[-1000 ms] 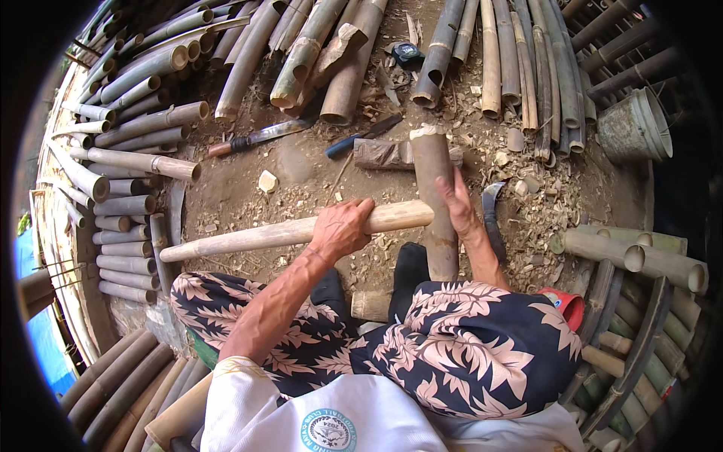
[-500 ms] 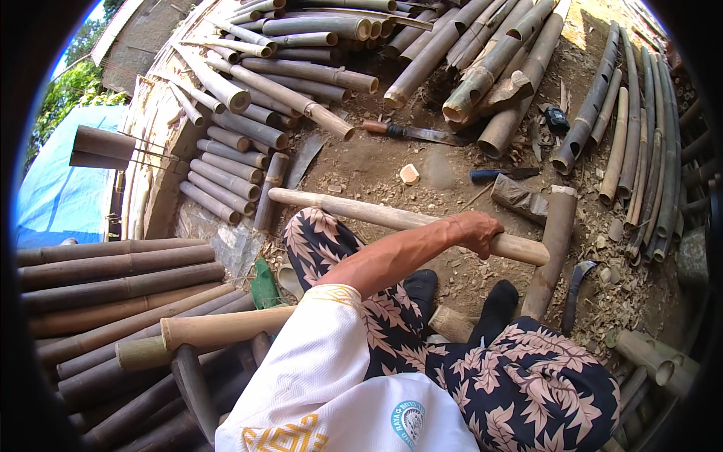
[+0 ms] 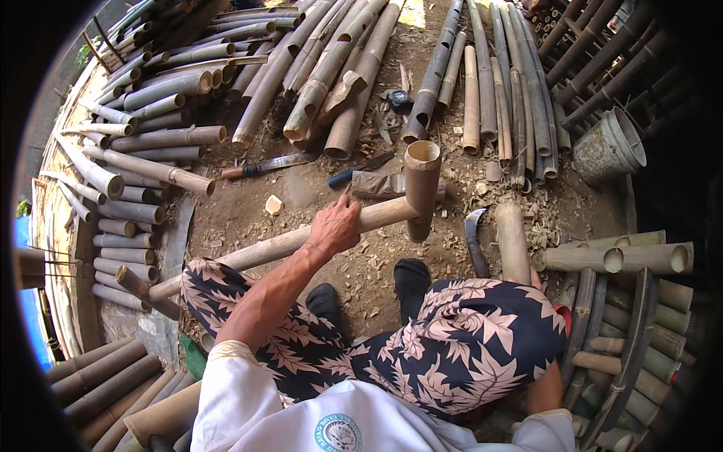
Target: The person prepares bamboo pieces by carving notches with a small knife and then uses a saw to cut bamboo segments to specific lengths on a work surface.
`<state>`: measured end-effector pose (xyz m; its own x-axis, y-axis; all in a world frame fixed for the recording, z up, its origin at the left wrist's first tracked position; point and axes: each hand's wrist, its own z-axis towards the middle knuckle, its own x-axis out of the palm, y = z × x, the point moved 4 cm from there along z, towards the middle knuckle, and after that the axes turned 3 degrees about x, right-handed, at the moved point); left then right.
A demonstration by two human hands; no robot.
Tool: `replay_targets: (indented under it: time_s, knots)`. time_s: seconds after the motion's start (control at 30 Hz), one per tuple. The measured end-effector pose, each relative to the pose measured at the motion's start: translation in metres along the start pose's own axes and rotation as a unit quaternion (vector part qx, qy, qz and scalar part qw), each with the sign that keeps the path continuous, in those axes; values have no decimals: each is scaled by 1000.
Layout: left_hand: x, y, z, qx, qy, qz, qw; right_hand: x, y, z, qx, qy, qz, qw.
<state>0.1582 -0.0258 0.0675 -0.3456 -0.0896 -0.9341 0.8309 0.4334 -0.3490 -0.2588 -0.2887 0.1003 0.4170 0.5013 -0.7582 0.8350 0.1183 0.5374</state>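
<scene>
A long pale round pole [image 3: 263, 251] slants across in front of me, its lower left part by my left knee. My left hand [image 3: 337, 224] is closed around it near its far end. That end meets the side of a short hollow bamboo tube [image 3: 423, 192], which stands nearly upright across it. At my right knee a short, thick, pale cylinder [image 3: 514, 242], slightly blurred, stands up. The fingers of my right hand [image 3: 536, 278] show at its lower end, closed on it; the knee hides most of that hand.
A curved blade [image 3: 474, 239] lies right of the tube. Beyond are a wood block [image 3: 380, 185], a blue-handled tool [image 3: 360, 172] and a long knife [image 3: 267, 165]. Bamboo poles [image 3: 169, 135] are piled left and ahead. Stacked bamboo [image 3: 633, 258] and a bucket [image 3: 608, 148] are at right.
The view has turned right. The bamboo tube now sits higher against the pole's end. My right hand and the pale cylinder have come into view; my left hand still grips the pole.
</scene>
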Motion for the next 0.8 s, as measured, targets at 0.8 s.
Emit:
replay_targets:
  time_s: [0.8]
  knots:
    - [46,-19,-7,-24,24,10,999,83,125,4,-188,88,28,978]
